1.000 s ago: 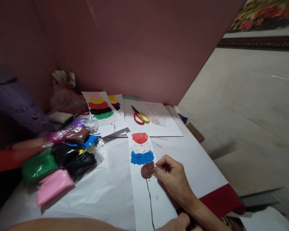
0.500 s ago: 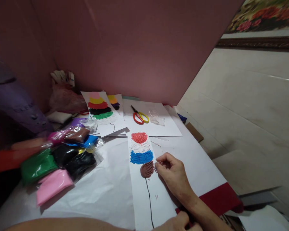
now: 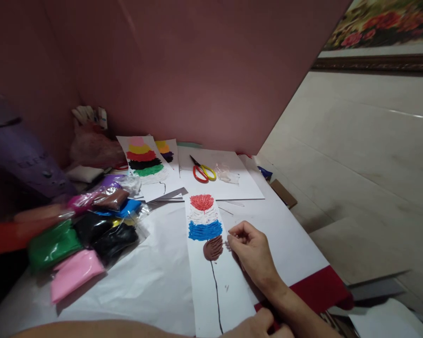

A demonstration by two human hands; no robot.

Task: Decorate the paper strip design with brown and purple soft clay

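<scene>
My right hand (image 3: 253, 251) is closed in a pinch just right of a brown clay patch (image 3: 213, 249). Small brownish bits of clay show at its fingertips. The patch sits on a tall white paper strip (image 3: 204, 295), below blue clay (image 3: 205, 230), white clay and red clay (image 3: 201, 202). A thin black line (image 3: 215, 286) runs down from the brown patch. At the bottom edge, my left hand (image 3: 259, 325) rests by the strip's lower right side with its fingers curled; what lies in them is hidden.
Bagged coloured clay, including a green pack (image 3: 54, 244) and a pink pack (image 3: 78, 276), is heaped left. Scissors (image 3: 203, 172) lie on a white board (image 3: 246, 188) at the back. Another clay-covered sheet (image 3: 155, 191) stands beside them. A pink wall (image 3: 197, 70) closes the far side.
The view has shifted slightly, moving the whole scene a little left. My right hand stays pinched beside the brown patch, now slightly farther from it. My left hand stays at the bottom.
</scene>
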